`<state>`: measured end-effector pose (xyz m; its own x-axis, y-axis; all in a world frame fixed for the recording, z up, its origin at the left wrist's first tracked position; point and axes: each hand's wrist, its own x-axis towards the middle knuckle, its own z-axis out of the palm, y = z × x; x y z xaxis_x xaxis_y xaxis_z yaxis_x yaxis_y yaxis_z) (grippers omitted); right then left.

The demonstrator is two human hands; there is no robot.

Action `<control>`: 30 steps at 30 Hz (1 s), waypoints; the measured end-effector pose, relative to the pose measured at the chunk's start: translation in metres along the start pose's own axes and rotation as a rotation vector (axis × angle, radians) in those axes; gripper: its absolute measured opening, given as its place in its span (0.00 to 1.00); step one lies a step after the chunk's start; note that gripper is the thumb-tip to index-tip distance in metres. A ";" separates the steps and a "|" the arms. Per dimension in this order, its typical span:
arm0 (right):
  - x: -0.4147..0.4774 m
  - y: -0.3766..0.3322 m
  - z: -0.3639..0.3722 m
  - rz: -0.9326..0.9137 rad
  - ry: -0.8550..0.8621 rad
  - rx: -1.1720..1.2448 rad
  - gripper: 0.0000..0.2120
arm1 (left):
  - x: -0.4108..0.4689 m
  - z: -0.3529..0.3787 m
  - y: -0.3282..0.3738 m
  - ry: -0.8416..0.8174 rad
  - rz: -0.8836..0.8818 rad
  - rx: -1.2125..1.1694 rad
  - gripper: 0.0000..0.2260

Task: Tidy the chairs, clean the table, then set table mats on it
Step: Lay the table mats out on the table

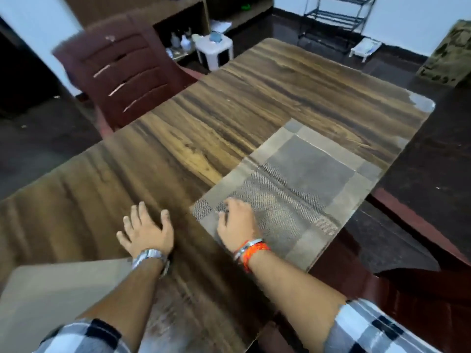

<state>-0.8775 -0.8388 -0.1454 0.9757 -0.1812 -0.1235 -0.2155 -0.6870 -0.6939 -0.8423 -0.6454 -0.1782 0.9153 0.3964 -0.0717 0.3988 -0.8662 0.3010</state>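
A woven grey-brown table mat (300, 184) lies flat on the right side of the wood-grain table (204, 118), its edge near the table's right rim. My right hand (237, 225) presses flat on the mat's near left corner, gripping nothing. My left hand (145, 230) hovers over or rests on the bare wood to the left, fingers spread. A second plain beige mat (58, 296) lies at the near left, partly under my left forearm. A dark red plastic chair (119, 70) stands pushed against the table's far left side.
A white plastic stool (214, 49) stands beyond the table beside low shelves with bottles (181, 42). A black metal rack (336, 19) is against the far wall. Another dark red chair (407, 284) sits at the right near edge.
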 end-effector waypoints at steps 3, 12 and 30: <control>-0.012 -0.048 0.043 -0.036 -0.240 0.044 0.12 | 0.002 -0.031 -0.050 -0.025 -0.123 0.032 0.30; -0.074 -0.113 0.122 -0.101 -0.416 -0.323 0.28 | -0.001 -0.066 -0.151 -0.241 -0.396 0.157 0.37; -0.030 -0.144 0.143 -0.256 -0.350 -0.089 0.12 | 0.040 -0.104 -0.251 -0.089 -0.602 0.058 0.56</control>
<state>-0.8699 -0.6340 -0.1428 0.9498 0.2412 -0.1993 0.0468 -0.7394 -0.6716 -0.9118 -0.3808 -0.1577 0.5286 0.7966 -0.2934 0.8476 -0.5143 0.1306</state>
